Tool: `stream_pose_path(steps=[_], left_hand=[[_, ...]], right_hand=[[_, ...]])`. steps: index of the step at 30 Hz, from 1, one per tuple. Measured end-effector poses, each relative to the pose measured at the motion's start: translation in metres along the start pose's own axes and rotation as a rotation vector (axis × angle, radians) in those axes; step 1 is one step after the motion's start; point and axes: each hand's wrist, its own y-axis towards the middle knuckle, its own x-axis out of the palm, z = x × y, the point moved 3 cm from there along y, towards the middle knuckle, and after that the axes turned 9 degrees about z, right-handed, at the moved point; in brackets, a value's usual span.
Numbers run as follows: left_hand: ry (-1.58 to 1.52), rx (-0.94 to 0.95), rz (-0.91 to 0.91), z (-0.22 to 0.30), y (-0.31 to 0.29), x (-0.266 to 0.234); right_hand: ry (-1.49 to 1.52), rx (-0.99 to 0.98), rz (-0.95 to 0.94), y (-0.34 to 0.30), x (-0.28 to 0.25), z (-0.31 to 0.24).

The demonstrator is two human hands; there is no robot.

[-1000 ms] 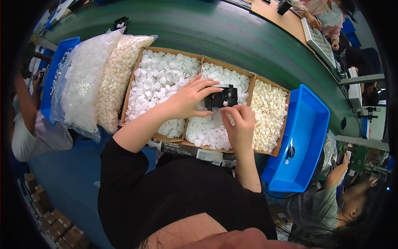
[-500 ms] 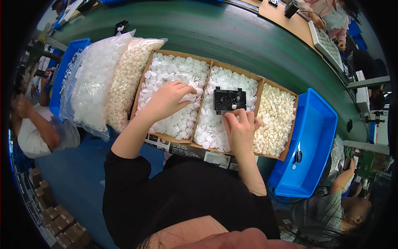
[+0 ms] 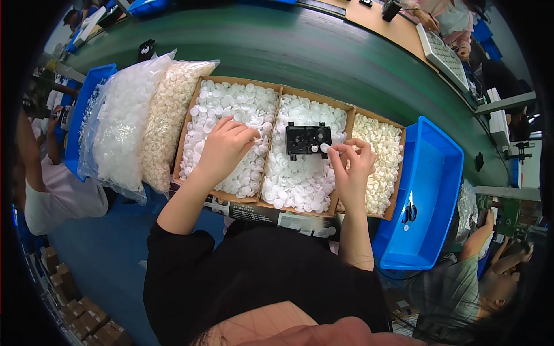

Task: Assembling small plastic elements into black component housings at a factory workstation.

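Note:
A black plastic housing (image 3: 309, 140) with round recesses rests on the small white plastic discs (image 3: 297, 184) in the middle compartment. At its lower right corner, my right hand (image 3: 355, 167) pinches one white disc (image 3: 324, 148) between thumb and forefinger. A smaller white piece (image 3: 314, 149) sits on the housing just left of that disc. Over the left compartment of white discs (image 3: 231, 104), my left hand (image 3: 228, 149) has thumb and fingertips drawn together. Whatever is between those fingertips is too small to make out.
Cream-coloured small parts (image 3: 378, 144) fill the right cardboard compartment. Beyond it, a blue bin (image 3: 427, 230) holds black-handled scissors (image 3: 410, 212). Clear bags of white parts (image 3: 130, 121) and cream parts (image 3: 167, 115) lean at left by another blue bin (image 3: 72, 141). A green belt (image 3: 259, 40) runs behind; people sit around.
My right hand has moved right, off the housing's lower edge, and a white disc now shows in its pinch. My left hand's fingers have closed together. The whole view has shifted slightly.

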Motion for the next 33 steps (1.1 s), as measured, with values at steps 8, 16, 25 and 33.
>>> stream_pose_path(steps=[8,16,25,33], left_hand=[[-0.367,-0.191,0.063,0.009,0.021,-0.013],[-1.052,-0.672,-0.164,0.002,0.03,0.013],[-0.967,-0.507,-0.192,0.032,0.051,0.019],[-0.825,-0.34,-0.155,0.058,0.07,0.02]], right_hand=[[0.081,-0.016,-0.134,0.019,0.01,-0.005],[0.091,0.035,-0.203,0.033,0.019,0.002],[0.134,0.086,-0.217,0.039,0.02,0.004],[0.045,0.061,-0.208,0.041,0.025,0.002]])
